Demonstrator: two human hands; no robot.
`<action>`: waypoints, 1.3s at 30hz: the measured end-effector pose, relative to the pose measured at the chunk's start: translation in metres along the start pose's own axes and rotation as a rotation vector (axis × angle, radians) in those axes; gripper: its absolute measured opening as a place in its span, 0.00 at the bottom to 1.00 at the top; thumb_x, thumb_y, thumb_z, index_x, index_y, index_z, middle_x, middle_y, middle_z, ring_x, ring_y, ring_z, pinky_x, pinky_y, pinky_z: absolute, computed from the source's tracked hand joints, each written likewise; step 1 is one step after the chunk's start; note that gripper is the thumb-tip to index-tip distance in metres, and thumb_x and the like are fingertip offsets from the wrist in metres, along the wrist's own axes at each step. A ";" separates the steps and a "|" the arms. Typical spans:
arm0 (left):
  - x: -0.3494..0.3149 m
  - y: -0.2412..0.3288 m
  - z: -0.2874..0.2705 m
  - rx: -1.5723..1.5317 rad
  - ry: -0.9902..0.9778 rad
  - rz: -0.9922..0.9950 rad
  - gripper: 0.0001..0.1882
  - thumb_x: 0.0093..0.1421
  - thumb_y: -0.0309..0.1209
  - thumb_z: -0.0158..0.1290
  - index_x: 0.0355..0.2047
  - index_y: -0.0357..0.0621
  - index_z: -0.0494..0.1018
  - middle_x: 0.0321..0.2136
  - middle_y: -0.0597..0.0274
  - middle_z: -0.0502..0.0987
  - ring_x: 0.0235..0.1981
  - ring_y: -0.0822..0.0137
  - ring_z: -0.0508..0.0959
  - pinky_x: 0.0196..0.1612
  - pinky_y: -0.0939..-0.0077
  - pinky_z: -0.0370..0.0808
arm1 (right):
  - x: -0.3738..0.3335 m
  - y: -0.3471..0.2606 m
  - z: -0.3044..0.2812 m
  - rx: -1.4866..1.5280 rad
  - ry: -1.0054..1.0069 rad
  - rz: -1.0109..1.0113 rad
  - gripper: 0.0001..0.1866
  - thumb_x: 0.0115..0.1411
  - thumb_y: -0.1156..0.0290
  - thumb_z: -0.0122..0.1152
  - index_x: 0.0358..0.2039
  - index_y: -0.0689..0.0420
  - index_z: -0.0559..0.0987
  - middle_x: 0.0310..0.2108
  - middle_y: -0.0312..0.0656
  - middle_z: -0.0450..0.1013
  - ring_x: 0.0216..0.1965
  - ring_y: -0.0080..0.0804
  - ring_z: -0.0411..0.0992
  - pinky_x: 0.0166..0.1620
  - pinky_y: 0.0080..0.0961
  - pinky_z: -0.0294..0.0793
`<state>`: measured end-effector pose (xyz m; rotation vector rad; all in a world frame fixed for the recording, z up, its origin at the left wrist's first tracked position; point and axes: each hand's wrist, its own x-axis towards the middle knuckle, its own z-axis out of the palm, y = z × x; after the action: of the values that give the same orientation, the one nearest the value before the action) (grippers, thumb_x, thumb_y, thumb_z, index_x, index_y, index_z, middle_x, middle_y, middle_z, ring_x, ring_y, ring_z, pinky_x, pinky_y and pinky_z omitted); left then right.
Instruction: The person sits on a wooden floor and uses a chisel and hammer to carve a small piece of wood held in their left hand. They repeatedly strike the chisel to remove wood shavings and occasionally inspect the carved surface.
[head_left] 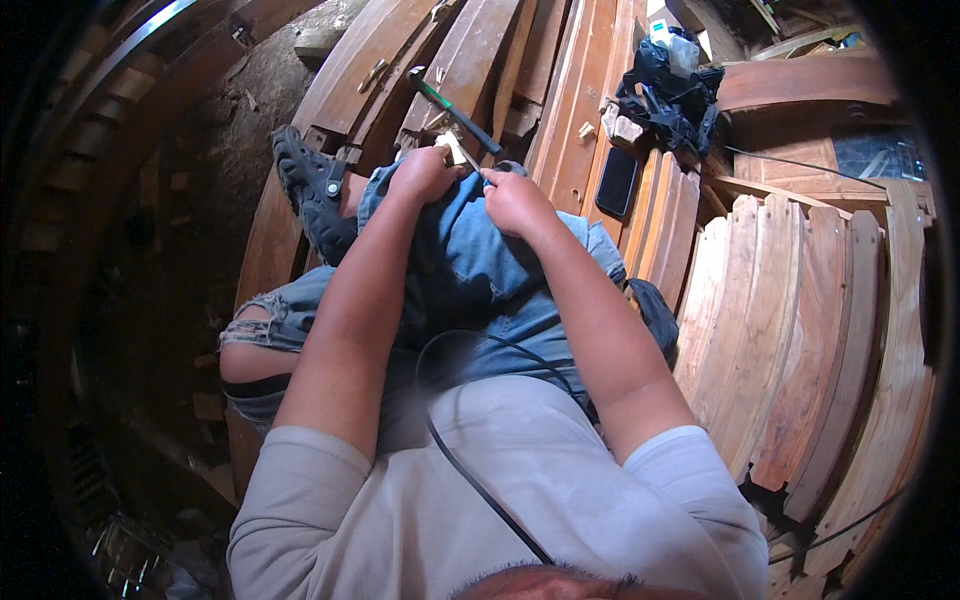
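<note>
From my remote feed, going left to right: dark clog (305,185) planted on the long reddish planks (365,65), leg bent across, likely so the lap makes a low work surface. Left hand (425,175) comes next, resting by the raised jeans (470,250), fingers curled and pinching a small pale wood piece (454,149), probably to keep it from slipping; the piece sits just past the lap, between both hands. Hammer (455,112) lies loose on the planks beyond, within reach, handle end near the hands. Slim tool (474,164) slants onto the pale piece; too small to tell knife from chisel. Right hand (518,203) has its fingers wrapped round the bluish handle, which I'd judge gives control of the tip. Further right, phone (617,182) lies flat on the planks, off to the side, seemingly clear of the work. Black plastic bag (660,100) is bunched up beyond it. Far right, light boards (780,330) lie side by side, perhaps for easy picking.
</note>
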<state>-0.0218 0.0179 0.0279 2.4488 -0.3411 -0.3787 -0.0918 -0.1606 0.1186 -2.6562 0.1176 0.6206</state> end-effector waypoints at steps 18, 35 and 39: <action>0.001 0.000 -0.002 -0.066 -0.055 -0.038 0.25 0.65 0.46 0.62 0.55 0.41 0.79 0.47 0.36 0.84 0.51 0.39 0.84 0.55 0.48 0.79 | -0.007 0.001 -0.008 -0.017 -0.026 -0.017 0.26 0.73 0.63 0.50 0.69 0.50 0.75 0.58 0.58 0.78 0.60 0.57 0.76 0.64 0.47 0.74; 0.007 -0.004 -0.001 -0.052 -0.009 -0.058 0.26 0.64 0.51 0.63 0.51 0.42 0.82 0.45 0.38 0.85 0.50 0.40 0.84 0.55 0.48 0.80 | 0.037 -0.007 0.011 0.026 0.009 0.005 0.28 0.68 0.69 0.49 0.67 0.56 0.77 0.60 0.60 0.77 0.61 0.56 0.76 0.66 0.45 0.73; 0.003 -0.002 -0.001 -0.033 -0.044 -0.042 0.26 0.63 0.49 0.64 0.52 0.42 0.81 0.46 0.38 0.85 0.50 0.40 0.84 0.55 0.48 0.80 | 0.052 -0.021 0.004 -0.164 -0.143 -0.018 0.28 0.66 0.70 0.50 0.65 0.56 0.78 0.62 0.59 0.75 0.64 0.54 0.74 0.67 0.43 0.72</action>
<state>-0.0184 0.0187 0.0272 2.4214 -0.2997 -0.4541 -0.0436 -0.1391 0.0999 -2.7538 0.0018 0.8453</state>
